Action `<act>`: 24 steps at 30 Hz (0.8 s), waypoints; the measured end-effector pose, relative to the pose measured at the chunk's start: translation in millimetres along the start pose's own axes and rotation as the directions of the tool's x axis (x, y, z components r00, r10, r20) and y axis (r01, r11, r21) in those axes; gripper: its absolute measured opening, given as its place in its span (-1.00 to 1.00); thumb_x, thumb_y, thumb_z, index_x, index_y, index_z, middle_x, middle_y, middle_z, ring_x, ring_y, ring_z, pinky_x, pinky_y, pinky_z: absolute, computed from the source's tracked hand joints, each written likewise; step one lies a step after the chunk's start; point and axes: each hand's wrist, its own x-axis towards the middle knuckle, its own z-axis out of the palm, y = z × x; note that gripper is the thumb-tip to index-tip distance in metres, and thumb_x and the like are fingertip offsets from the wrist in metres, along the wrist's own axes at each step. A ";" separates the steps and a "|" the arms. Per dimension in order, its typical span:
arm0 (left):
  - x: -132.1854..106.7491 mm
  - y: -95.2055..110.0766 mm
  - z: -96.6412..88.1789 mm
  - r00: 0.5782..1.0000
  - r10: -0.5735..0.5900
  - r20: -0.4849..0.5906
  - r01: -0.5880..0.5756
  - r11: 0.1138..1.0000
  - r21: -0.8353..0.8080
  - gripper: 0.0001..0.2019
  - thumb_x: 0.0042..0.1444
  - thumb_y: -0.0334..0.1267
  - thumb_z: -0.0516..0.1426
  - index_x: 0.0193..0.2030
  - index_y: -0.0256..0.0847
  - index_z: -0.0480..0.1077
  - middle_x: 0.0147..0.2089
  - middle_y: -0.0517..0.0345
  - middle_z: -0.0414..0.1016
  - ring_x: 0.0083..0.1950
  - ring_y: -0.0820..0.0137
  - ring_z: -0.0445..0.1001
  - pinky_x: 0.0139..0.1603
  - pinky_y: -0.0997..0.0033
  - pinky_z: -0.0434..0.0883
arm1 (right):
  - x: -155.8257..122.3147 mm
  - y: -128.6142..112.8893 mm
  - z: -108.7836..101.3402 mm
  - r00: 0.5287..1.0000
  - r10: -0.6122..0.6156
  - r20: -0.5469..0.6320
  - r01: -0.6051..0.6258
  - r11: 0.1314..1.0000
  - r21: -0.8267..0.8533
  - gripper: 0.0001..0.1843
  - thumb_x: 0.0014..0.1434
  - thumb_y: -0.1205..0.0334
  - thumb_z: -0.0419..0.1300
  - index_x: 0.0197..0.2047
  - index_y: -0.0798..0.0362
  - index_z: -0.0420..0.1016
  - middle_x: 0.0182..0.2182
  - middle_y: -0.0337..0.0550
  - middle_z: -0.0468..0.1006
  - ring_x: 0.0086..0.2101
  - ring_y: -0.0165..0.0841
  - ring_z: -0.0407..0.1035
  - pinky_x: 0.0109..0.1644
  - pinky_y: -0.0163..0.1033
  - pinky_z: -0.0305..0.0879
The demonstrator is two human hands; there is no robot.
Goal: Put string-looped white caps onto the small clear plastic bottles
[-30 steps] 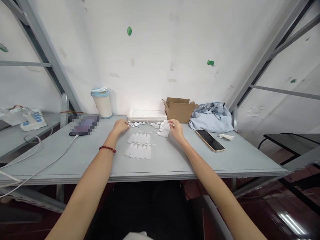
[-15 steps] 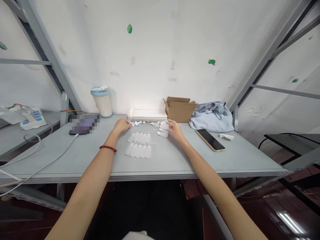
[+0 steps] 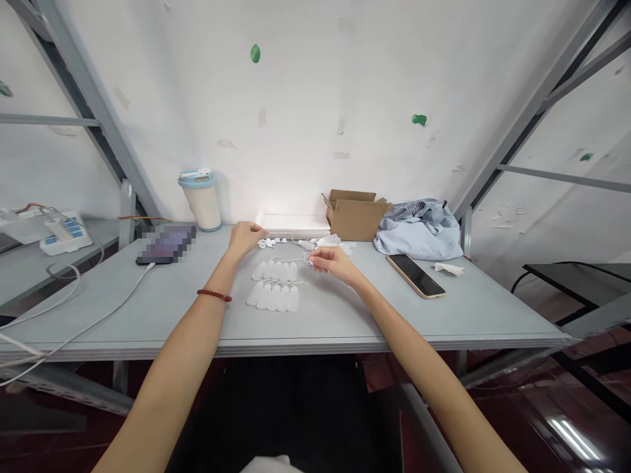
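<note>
My left hand [image 3: 246, 238] is at the back of the table, fingertips closed together by the near left corner of a flat white stack [image 3: 296, 225]. Whatever those fingers grip is hidden. Small white pieces [image 3: 272, 242] lie just right of them. My right hand [image 3: 333, 262] pinches a thin white string [image 3: 309, 261] at its fingertips. To its left, two rows of white rounded tags lie flat with their strings gathered: an upper row [image 3: 277, 270] and a lower row [image 3: 277, 299]. More white tags [image 3: 338, 242] lie behind my right hand, partly hidden by it.
An open cardboard box [image 3: 357, 219] and a bunched light-blue cloth [image 3: 419, 230] stand at the back right. Nearer are a phone [image 3: 415, 276] and a crumpled tissue [image 3: 449, 269]. A lidded cup [image 3: 202, 202] and a charging phone with its cable [image 3: 123, 299] occupy the left.
My right hand has left the tags at the back, moving left and nearer to the front rows. My left hand has shifted slightly right and back, towards the white stack.
</note>
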 end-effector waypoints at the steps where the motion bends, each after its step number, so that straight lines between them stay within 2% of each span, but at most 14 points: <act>1: -1.3 3.0 -0.2 1.000 0.008 0.001 -0.008 1.000 -0.029 -0.77 -0.07 -0.13 0.19 -0.41 -0.27 0.55 -0.37 0.09 0.59 -0.24 0.25 0.50 -0.22 0.42 0.35 | -2.5 -3.7 0.8 0.990 0.033 0.140 -0.039 0.999 0.037 -0.74 0.08 0.07 0.19 -0.32 0.10 0.53 -0.54 -0.22 0.50 -0.50 -0.43 0.34 -0.42 -0.33 0.23; 3: -4.2 8.4 -0.3 1.000 0.021 0.015 -0.020 0.998 -0.059 -0.75 -0.08 -0.12 0.19 -0.40 -0.28 0.55 -0.39 0.09 0.58 -0.26 0.26 0.49 -0.23 0.42 0.35 | -6.6 -9.5 1.8 0.916 0.073 0.394 -0.104 0.993 0.058 -0.68 0.07 0.03 0.22 -0.23 0.10 0.56 -0.51 -0.21 0.52 -0.49 -0.44 0.35 -0.46 -0.36 0.20; 5: -6.7 12.5 0.4 0.999 0.024 0.029 -0.022 0.998 -0.061 -0.75 -0.09 -0.11 0.19 -0.41 -0.28 0.55 -0.41 0.10 0.58 -0.27 0.26 0.48 -0.25 0.42 0.34 | -9.0 -13.6 2.9 0.817 0.091 0.569 -0.139 0.990 0.041 -0.59 0.07 0.02 0.25 -0.09 0.10 0.54 -0.50 -0.21 0.52 -0.49 -0.46 0.35 -0.48 -0.38 0.19; 7: -8.5 14.8 1.6 0.999 0.023 0.033 -0.021 0.998 -0.055 -0.74 -0.10 -0.11 0.19 -0.42 -0.29 0.55 -0.43 0.10 0.57 -0.28 0.26 0.48 -0.27 0.43 0.33 | -9.6 -15.7 4.6 0.742 0.103 0.663 -0.147 0.989 0.011 -0.52 0.09 0.04 0.26 0.04 0.11 0.49 -0.51 -0.23 0.51 -0.52 -0.50 0.30 -0.49 -0.40 0.16; 9: -9.4 16.1 3.1 0.999 0.025 0.026 -0.023 0.998 -0.052 -0.74 -0.11 -0.11 0.19 -0.44 -0.30 0.55 -0.44 0.09 0.56 -0.29 0.26 0.48 -0.28 0.43 0.32 | -9.0 -16.1 6.3 0.703 0.113 0.702 -0.140 0.990 -0.019 -0.50 0.11 0.06 0.26 0.07 0.12 0.47 -0.52 -0.24 0.50 -0.54 -0.54 0.25 -0.51 -0.41 0.11; 15: -12.9 21.1 6.0 0.998 0.033 0.055 -0.030 0.998 -0.055 -0.77 -0.09 -0.14 0.18 -0.49 -0.30 0.53 -0.49 0.10 0.53 -0.34 0.28 0.47 -0.30 0.41 0.28 | -6.6 -12.7 7.5 0.673 0.148 0.725 -0.173 0.984 -0.041 -0.52 0.15 0.04 0.23 0.07 0.14 0.46 -0.55 -0.28 0.46 -0.60 -0.58 0.12 -0.58 -0.41 -0.03; 20: -17.2 26.2 7.2 0.996 0.066 0.060 -0.061 0.994 -0.093 -0.76 -0.08 -0.11 0.18 -0.50 -0.28 0.52 -0.48 0.10 0.54 -0.34 0.29 0.46 -0.29 0.41 0.28 | -7.6 -15.3 5.4 0.670 0.159 0.725 -0.173 0.983 -0.057 -0.54 0.13 0.04 0.24 0.03 0.14 0.48 -0.57 -0.29 0.45 -0.61 -0.59 0.13 -0.57 -0.42 0.00; 24: -17.7 26.9 7.9 0.994 0.085 0.075 -0.076 0.991 -0.112 -0.77 -0.10 -0.11 0.19 -0.54 -0.26 0.50 -0.52 0.14 0.51 -0.38 0.32 0.44 -0.31 0.42 0.28 | -8.5 -16.8 3.0 0.669 0.219 0.710 -0.229 0.970 -0.083 -0.56 0.11 0.01 0.25 -0.06 0.16 0.52 -0.58 -0.23 0.51 -0.64 -0.59 0.15 -0.56 -0.43 0.05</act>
